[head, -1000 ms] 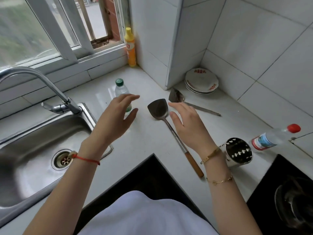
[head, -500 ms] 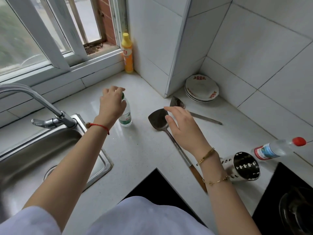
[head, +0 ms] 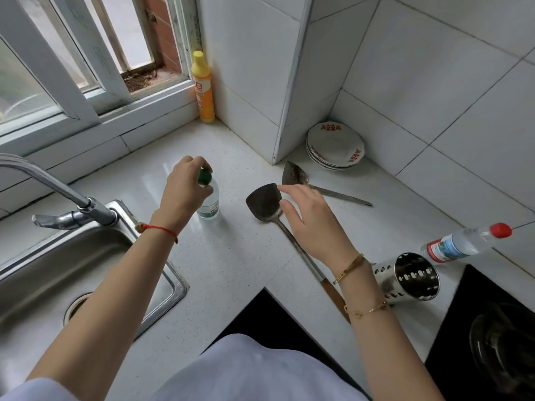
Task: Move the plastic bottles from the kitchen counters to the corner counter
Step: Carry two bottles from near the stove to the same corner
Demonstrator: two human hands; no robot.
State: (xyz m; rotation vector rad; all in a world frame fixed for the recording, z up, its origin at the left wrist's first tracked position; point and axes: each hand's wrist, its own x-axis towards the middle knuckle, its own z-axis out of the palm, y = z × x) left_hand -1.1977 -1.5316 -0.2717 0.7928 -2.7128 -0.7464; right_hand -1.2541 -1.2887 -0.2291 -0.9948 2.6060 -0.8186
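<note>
1. The left hand (head: 185, 188) has its grip closed around the green cap of the small bottle (head: 209, 204), standing upright on the worktop (head: 231, 256) beside the sink (head: 43, 273).
2. The right hand (head: 311, 219) hovers released above the spatula (head: 265, 202).
3. A red-capped bottle (head: 460, 246) lies near the stove.

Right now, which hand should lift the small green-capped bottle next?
Left. The left hand is already closed over the green-capped bottle at its cap, beside the sink. The right hand is open above the spatula, holding nothing.
</note>
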